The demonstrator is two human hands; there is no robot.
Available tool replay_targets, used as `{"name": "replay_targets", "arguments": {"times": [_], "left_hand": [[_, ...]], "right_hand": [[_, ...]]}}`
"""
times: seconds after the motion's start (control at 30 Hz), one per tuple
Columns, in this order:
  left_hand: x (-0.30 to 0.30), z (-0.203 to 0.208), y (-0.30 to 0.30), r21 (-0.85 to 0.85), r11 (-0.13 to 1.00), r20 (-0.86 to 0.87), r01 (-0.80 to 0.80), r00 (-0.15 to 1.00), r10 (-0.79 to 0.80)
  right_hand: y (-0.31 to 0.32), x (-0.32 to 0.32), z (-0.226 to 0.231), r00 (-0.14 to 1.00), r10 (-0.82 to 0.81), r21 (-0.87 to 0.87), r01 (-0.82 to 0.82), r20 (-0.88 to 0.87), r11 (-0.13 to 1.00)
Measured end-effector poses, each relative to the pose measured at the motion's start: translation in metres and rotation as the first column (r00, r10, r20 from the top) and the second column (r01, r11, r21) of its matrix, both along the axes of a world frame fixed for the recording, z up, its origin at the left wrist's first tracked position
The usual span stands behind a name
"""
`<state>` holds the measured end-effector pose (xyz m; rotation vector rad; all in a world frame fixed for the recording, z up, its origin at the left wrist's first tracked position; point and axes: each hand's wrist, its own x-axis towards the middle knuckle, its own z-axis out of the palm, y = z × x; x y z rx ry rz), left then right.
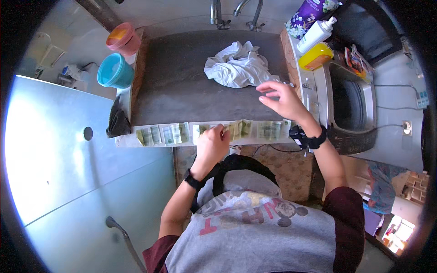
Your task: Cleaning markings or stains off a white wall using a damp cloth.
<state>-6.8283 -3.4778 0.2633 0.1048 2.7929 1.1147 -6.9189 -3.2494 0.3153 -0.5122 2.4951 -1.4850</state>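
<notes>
A row of creased greenish paper pieces that look like banknotes (175, 133) lies along the white front ledge (128, 140) of a wide grey sink. Over the middle of that row is my left hand (212, 146), its fingers curled in; whatever they pinch is hidden. More notes (270, 130) lie to its right on the same ledge. My right hand (287, 100) hovers over the sink's right side, fingers apart and nothing in them. Just beyond its fingertips a crumpled white cloth (236, 66) rests on the sink floor.
Pink (124, 40) and turquoise tubs (115, 72) stand on the left rim, above a dark cloth (118, 119). A purple pouch (309, 18), white bottle (315, 35) and yellow bottle (316, 56) line the right rim, beside a washing machine (350, 98). Two taps (221, 20) overhang the back.
</notes>
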Motion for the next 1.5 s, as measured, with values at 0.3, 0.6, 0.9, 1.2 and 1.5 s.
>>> {"name": "replay_targets", "arguments": {"times": [0.3,0.6,0.9,1.2,1.5], "left_hand": [[0.02,0.029,-0.039,0.349,0.928,0.031,-0.133,0.991,0.13],[0.026,-0.006,-0.084,0.356,0.857,0.199,-0.373,0.926,0.321],[0.02,-0.037,-0.08,0.115,0.955,-0.064,-0.274,0.957,0.282],[0.011,-0.036,-0.081,0.099,0.972,-0.01,-0.214,0.976,0.216],[0.012,-0.019,-0.097,0.221,0.972,-0.221,-0.076,0.967,0.126]], "right_hand": [[-0.074,0.041,-0.018,0.901,0.405,-0.042,-0.416,-0.159,0.909],[-0.111,0.034,-0.065,0.927,0.283,-0.125,-0.259,0.245,0.958],[-0.123,0.045,-0.085,0.979,0.173,0.253,-0.142,-0.106,0.957],[-0.145,0.045,-0.091,0.941,0.209,0.277,-0.133,-0.267,0.951],[-0.154,0.04,-0.075,0.916,0.379,0.034,-0.386,0.127,0.922]]}}
